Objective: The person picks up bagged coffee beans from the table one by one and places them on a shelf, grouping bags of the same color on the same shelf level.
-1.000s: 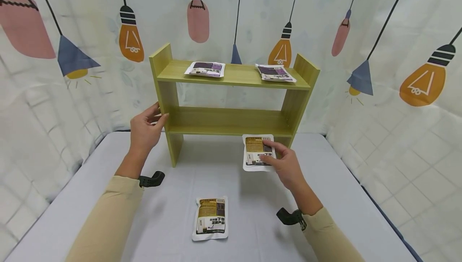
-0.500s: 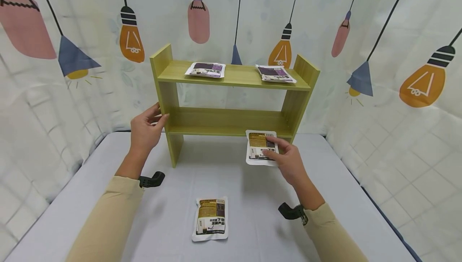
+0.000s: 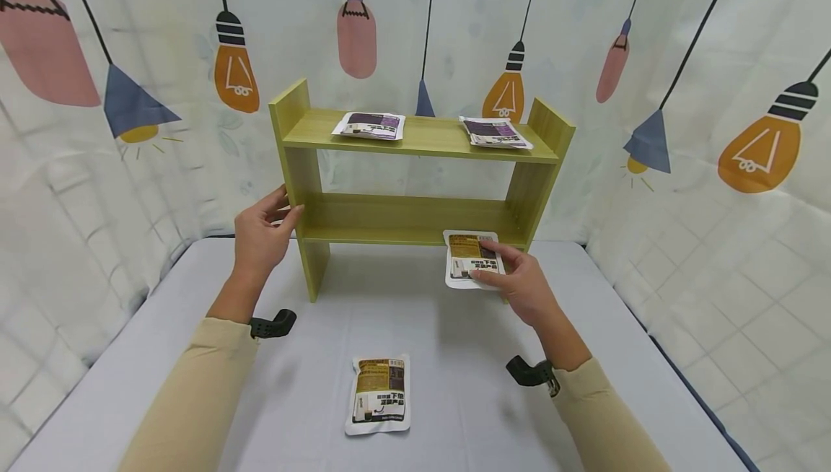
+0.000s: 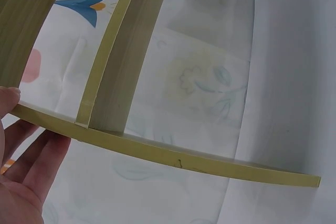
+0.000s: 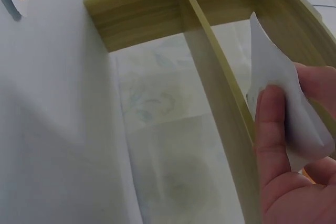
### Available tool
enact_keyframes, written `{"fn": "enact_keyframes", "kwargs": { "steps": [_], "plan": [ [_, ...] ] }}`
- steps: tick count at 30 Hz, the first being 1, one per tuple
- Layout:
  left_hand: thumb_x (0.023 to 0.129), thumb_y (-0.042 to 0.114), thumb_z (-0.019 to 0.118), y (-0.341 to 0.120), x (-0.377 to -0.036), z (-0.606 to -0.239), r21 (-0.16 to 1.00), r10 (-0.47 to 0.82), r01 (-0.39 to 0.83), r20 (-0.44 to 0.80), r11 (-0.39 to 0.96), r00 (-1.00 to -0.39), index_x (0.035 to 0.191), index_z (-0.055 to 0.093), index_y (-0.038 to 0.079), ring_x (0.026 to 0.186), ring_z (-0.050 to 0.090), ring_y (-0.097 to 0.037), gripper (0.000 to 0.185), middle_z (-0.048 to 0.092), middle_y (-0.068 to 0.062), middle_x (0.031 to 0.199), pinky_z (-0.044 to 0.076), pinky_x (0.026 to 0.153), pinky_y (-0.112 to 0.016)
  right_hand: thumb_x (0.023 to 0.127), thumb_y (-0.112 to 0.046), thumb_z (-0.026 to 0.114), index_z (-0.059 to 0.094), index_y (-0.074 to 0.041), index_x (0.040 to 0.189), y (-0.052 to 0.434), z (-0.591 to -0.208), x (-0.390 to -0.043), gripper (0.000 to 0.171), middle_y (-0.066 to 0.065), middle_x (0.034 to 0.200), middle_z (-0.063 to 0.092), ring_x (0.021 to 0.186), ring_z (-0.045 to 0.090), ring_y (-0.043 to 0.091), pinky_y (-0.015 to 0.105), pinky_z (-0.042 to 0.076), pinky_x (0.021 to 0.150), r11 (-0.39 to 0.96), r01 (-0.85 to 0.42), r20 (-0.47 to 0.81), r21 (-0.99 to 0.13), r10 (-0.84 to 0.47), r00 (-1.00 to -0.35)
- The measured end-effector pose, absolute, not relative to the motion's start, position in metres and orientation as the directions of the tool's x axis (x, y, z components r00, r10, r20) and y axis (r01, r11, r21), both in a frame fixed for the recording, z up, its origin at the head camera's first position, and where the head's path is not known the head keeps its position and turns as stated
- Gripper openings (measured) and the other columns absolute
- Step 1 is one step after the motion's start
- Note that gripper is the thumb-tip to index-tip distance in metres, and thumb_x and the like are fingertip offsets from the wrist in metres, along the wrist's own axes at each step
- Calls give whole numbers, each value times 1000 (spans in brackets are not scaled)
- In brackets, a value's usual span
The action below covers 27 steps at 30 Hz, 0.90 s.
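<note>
A yellow-green wooden shelf [image 3: 402, 218] with two boards stands on the table. My left hand [image 3: 262, 230] holds its left side panel; in the left wrist view the thumb [image 4: 9, 98] and fingers [image 4: 44, 161] lie on opposite sides of the panel's edge. With thumb and fingers, my right hand [image 3: 526, 284] pinches a white food pouch [image 3: 464, 259] with a brown-and-white label, held in front of the lower board at the right. In the right wrist view the pouch's plain white side [image 5: 273, 61] shows, slightly bent. A similar pouch [image 3: 379, 394] lies flat on the table nearer me.
On the top board lie a purple-labelled pouch [image 3: 370, 126] at the left and another pouch [image 3: 496, 133] at the right, apparently stacked. A white cloth covers the table [image 3: 311, 414]. Behind hangs a curtain [image 3: 286, 24] printed with lamps.
My right hand has moved the pouch slightly up, away from me and to the right, closer to the lower board. The left hand and the shelf have stayed in place.
</note>
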<state>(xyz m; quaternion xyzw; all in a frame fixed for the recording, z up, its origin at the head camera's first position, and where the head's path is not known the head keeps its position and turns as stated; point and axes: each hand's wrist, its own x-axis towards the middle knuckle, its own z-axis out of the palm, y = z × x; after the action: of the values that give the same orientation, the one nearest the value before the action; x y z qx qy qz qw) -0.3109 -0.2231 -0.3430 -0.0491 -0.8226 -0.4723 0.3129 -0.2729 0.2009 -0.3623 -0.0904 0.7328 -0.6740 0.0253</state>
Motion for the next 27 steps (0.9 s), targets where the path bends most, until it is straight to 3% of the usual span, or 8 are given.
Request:
{"fn": "enact_keyframes", "kwargs": {
  "steps": [6, 16, 27],
  "plan": [
    [100, 33, 66, -223, -311, -344, 743, -212, 377, 563, 552, -799, 149, 56, 27, 116, 71, -30, 50, 67, -9, 139, 60, 93, -40, 83, 4, 80, 47, -9, 154, 203, -359, -274, 80, 15, 156, 43, 127, 56, 22, 18, 58, 89, 84, -91, 70, -992, -221, -973],
    [100, 25, 68, -223, -310, -343, 735, -206, 399, 581, 548, -787, 147, 57, 24, 114, 72, -32, 49, 70, -12, 134, 61, 90, -24, 84, 4, 79, 39, -10, 158, 206, -356, -274, 86, 15, 163, 31, 134, 48, 31, 18, 58, 90, 81, -96, 69, -992, -285, -956],
    [100, 29, 68, -223, -311, -343, 736, -198, 404, 580, 543, -790, 148, 57, 26, 115, 72, -31, 49, 69, -10, 135, 61, 93, -32, 82, 9, 79, 36, -11, 160, 208, -355, -276, 92, 17, 162, 30, 132, 50, 31, 21, 58, 93, 50, -88, 66, -995, -332, -941]
  ]
}}
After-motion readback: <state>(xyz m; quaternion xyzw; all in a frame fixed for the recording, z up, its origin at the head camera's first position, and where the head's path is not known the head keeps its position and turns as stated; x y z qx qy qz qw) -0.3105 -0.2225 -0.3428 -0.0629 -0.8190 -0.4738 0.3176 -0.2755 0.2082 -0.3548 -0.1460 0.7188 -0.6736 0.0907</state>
